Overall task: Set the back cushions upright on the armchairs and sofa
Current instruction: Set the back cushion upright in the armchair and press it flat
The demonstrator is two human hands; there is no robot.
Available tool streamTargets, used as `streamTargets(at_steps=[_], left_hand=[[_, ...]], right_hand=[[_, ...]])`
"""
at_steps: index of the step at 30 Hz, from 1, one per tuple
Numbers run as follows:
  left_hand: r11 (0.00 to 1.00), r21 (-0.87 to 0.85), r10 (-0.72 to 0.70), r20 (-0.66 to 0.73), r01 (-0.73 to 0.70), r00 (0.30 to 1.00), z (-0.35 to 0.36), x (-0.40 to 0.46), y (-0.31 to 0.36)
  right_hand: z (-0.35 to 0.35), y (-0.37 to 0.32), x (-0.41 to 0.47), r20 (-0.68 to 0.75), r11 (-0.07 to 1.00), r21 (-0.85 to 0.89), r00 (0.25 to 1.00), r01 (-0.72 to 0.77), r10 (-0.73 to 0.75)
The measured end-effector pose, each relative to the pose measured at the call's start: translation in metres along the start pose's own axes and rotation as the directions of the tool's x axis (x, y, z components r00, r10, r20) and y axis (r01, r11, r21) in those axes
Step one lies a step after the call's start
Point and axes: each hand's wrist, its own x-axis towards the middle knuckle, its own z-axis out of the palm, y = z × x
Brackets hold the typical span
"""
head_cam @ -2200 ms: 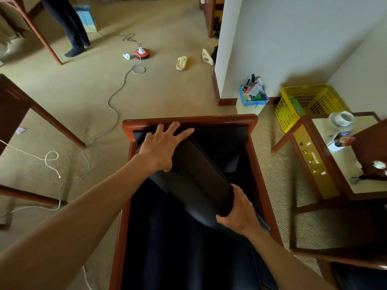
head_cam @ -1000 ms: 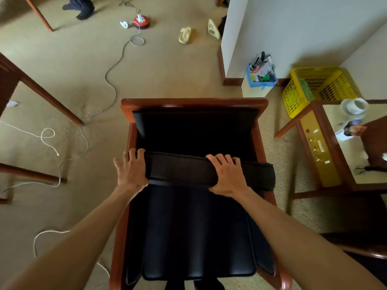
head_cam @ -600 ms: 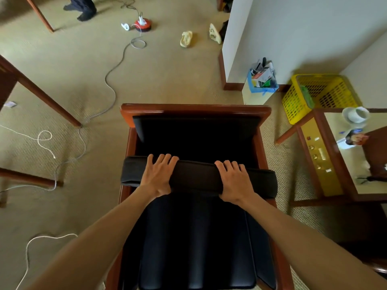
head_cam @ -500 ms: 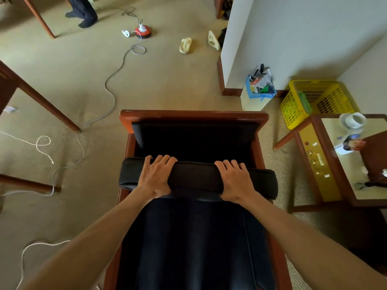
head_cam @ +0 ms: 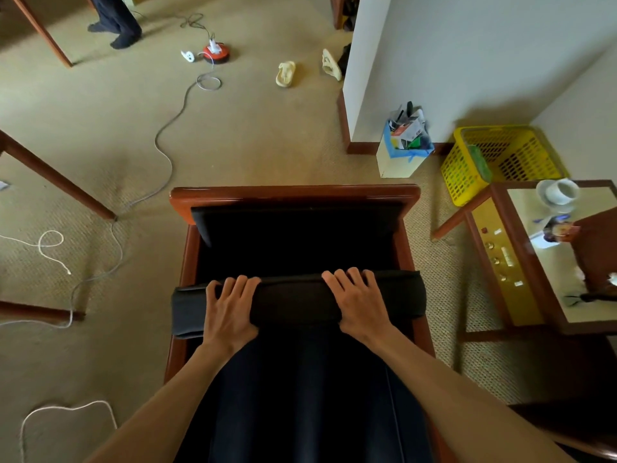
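Both hands on the back cushion

The black cushion (head_cam: 297,300) lies across the armchair (head_cam: 293,195); the left hand (head_cam: 230,310) and right hand (head_cam: 359,302) grip its top edge, fingers curled over.

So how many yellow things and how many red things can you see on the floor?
Yellow: 1, the yellow basket
Pale yellow: 2, the slippers
Red: 1, the round red cord reel
Total: 4
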Motion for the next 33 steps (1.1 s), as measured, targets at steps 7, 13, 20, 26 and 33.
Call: streamTargets(at_steps=[7, 13, 20, 26, 33], left_hand=[[0.997, 0.059, 0.04, 0.067, -0.044, 0.997, -0.004, 0.022, -0.009], [0.997, 0.072, 0.023, 0.229, -0.04, 0.973, -0.03, 0.084, -0.016], [0.987, 0.155, -0.068, 0.233, 0.032, 0.97, -0.015, 0.088, 0.002], [0.992, 0.123, -0.055, 0.097, 0.043, 0.994, 0.002, 0.079, 0.012], [0.993, 0.114, -0.041, 0.179, 0.021, 0.983, -0.004, 0.136, -0.002]], right_hand=[[0.005, 0.008, 0.009, 0.01, 0.998, 0.029, 0.999, -0.052, 0.052], [-0.003, 0.025, 0.052, 0.046, 0.989, 0.057, 0.99, -0.134, 0.132], [0.001, 0.03, 0.066, 0.085, 0.97, 0.059, 0.97, -0.234, 0.229], [0.003, 0.038, 0.079, 0.081, 0.974, 0.043, 0.973, -0.222, 0.218], [0.002, 0.06, 0.129, 0.155, 0.969, 0.045, 0.96, -0.245, 0.235]])
